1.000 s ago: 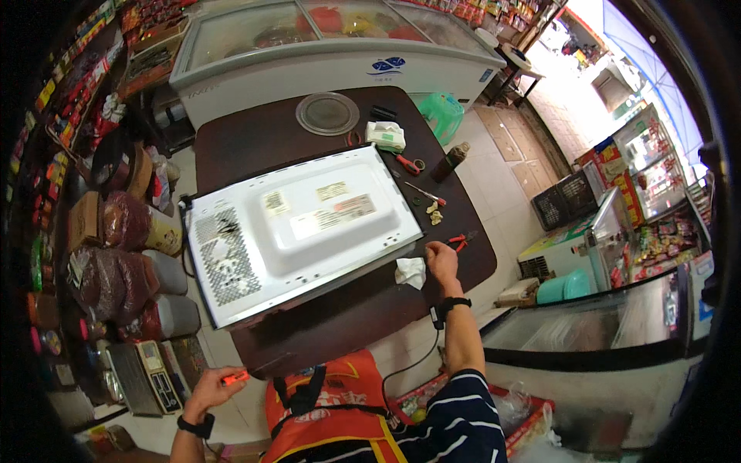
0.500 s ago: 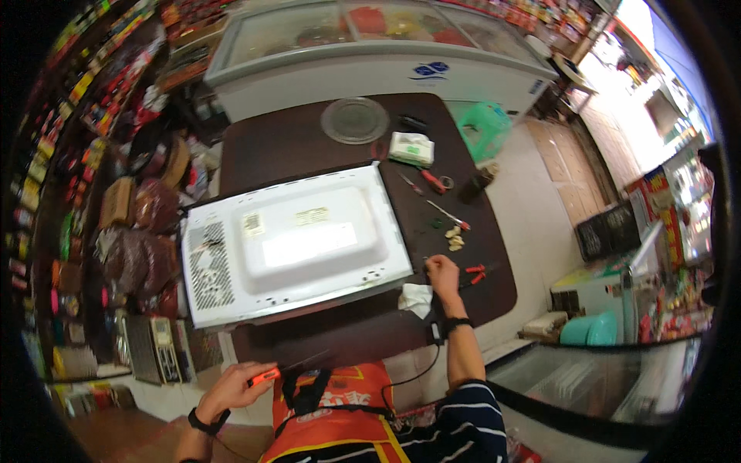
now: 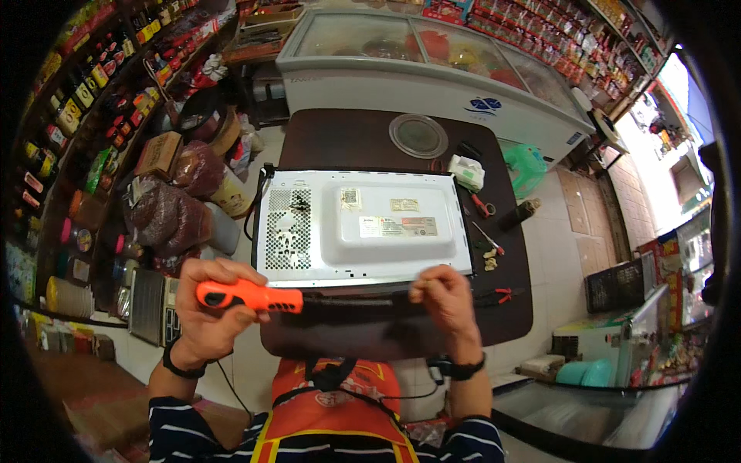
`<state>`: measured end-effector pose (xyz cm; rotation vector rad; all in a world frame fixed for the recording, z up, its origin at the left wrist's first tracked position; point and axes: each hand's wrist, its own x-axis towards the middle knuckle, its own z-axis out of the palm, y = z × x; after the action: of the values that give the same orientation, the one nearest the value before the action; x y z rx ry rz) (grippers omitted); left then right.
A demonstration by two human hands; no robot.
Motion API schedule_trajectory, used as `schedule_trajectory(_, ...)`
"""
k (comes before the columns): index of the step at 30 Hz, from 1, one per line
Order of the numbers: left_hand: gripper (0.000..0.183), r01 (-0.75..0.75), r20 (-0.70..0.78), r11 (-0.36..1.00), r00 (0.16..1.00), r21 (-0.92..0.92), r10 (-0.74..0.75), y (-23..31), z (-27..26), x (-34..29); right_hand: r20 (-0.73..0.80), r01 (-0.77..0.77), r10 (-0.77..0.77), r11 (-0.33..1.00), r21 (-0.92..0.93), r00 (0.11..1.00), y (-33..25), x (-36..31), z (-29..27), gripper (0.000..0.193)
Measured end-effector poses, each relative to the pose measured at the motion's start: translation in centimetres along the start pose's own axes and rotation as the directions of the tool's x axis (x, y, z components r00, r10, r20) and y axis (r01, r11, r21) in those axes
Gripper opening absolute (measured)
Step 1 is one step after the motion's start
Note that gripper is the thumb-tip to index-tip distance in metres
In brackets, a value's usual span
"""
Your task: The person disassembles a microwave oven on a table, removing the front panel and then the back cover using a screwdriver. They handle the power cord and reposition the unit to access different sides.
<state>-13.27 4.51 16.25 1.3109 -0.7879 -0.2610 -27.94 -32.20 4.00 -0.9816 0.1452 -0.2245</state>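
My left hand (image 3: 202,328) is closed around the orange handle of a screwdriver (image 3: 266,298), raised in front of the table's near edge. Its dark shaft points right, toward my right hand (image 3: 451,309). That hand has its thumb and fingers pinched together near the shaft's end; whatever they hold is too small to make out. Beyond both hands a microwave oven (image 3: 309,185) lies on the dark table (image 3: 494,320), its white back panel with vent holes and labels facing up. Red-handled pliers (image 3: 503,295) lie right of my right hand.
Along the table's right side are another screwdriver (image 3: 488,238), a red-handled tool (image 3: 483,205), small pale pieces (image 3: 490,261), a dark bottle (image 3: 519,214) and a tissue pack (image 3: 467,171). A round glass plate (image 3: 418,136) lies at the back. A chest freezer (image 3: 417,96) stands behind.
My left hand has lifted the screwdriver up and forward. My right hand has risen from the tabletop beside the microwave toward the shaft's end. The view has shifted.
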Motion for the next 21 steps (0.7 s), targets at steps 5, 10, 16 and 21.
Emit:
schedule_trajectory(5, 0.043, -0.022, -0.066, 1.000, 0.998, -0.008, 0.021, -0.1, -1.5, -0.1, 0.141, -0.075, 0.036, 0.957, 0.281, 0.989, 4.7, 2.5, 5.0, 0.009)
schedule_trajectory(10, 0.042, -0.044, -0.123, 0.999, 0.991, 0.004, 0.044, -0.8, -2.9, -0.9, 0.212, -0.105, 0.052, 0.962, 0.251, 0.976, 5.4, 2.7, 6.2, 0.010)
schedule_trajectory(16, 0.039, -0.027, -0.145, 0.999, 0.989, 0.018, 0.029, -1.0, -3.4, -1.3, 0.177, -0.090, 0.059, 0.982, 0.167, 0.982, 5.2, 2.6, 6.9, 0.012)
schedule_trajectory(21, 0.046, -0.079, 0.007, 0.977, 0.997, 0.197, 0.079, 0.1, -4.0, -1.0, 0.140, -0.037, 0.050, 0.995, -0.091, 0.989, 4.6, 2.4, 6.7, 0.014)
